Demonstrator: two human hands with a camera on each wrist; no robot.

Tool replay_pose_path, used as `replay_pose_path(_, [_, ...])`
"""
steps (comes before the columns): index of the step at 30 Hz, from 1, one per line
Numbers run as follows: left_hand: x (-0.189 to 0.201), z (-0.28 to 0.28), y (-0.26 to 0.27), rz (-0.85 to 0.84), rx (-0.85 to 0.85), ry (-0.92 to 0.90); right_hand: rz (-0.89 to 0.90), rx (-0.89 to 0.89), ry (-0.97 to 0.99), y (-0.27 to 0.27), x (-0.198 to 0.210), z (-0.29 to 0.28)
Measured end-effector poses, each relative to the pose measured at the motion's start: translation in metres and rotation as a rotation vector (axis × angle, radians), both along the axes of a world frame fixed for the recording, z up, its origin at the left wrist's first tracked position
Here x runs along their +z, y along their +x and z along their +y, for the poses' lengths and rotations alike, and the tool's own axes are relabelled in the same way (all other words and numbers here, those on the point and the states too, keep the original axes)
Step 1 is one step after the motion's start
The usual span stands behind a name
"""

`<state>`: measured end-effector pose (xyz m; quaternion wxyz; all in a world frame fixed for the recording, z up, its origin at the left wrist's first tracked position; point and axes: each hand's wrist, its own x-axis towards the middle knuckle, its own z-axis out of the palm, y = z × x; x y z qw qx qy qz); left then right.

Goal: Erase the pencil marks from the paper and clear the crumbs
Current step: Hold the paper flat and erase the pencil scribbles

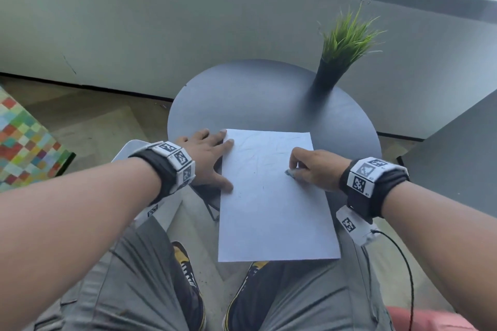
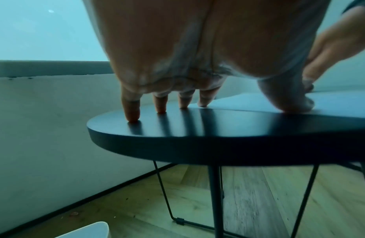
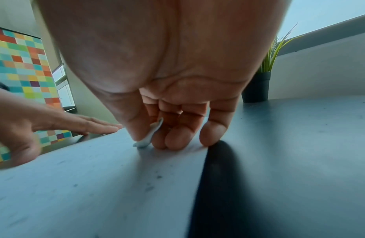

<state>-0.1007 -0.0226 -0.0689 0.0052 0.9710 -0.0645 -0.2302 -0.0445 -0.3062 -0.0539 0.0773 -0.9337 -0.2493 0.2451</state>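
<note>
A white sheet of paper (image 1: 271, 196) lies on the round dark table (image 1: 269, 94), its near end hanging over the table's edge. Faint pencil lines and small dark crumbs (image 3: 158, 177) show on it. My left hand (image 1: 207, 153) lies flat with spread fingers (image 2: 132, 111) at the sheet's left edge, thumb and forefinger on the paper. My right hand (image 1: 309, 169) pinches a small grey-white eraser (image 3: 150, 136) between thumb and fingers, its tip pressed against the paper near the right edge. The eraser (image 1: 290, 173) peeks out below the thumb in the head view.
A dark pot with green grass-like plant (image 1: 341, 54) stands at the table's far right. A checkered colourful block (image 1: 24, 140) sits on the floor at left, a grey surface (image 1: 457, 158) at right. My knees and shoes lie below the table's edge.
</note>
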Motion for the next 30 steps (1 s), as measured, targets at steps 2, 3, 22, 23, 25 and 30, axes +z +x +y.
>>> replay_pose_path(2, [-0.006,-0.001,-0.002,-0.005,-0.018,0.000,-0.006,-0.030,-0.020,0.006,0.001,0.004])
replay_pose_path(3, [-0.009,-0.001,-0.003,-0.020,-0.025,-0.003,-0.016,-0.050,-0.027,0.008,0.001,0.007])
replay_pose_path(22, [-0.019,-0.016,-0.006,-0.014,-0.052,-0.056,-0.079,0.238,0.069,-0.020,-0.008,0.093])
replay_pose_path(23, [-0.019,-0.016,-0.006,-0.018,-0.053,-0.051,-0.098,0.151,0.056,-0.011,-0.006,0.094])
replay_pose_path(25, [-0.020,-0.016,-0.005,-0.025,-0.050,-0.045,-0.122,0.018,0.035,0.004,-0.005,0.095])
replay_pose_path(30, [-0.020,-0.016,-0.006,-0.034,-0.048,-0.065,-0.143,0.139,0.026,-0.011,-0.010,0.107])
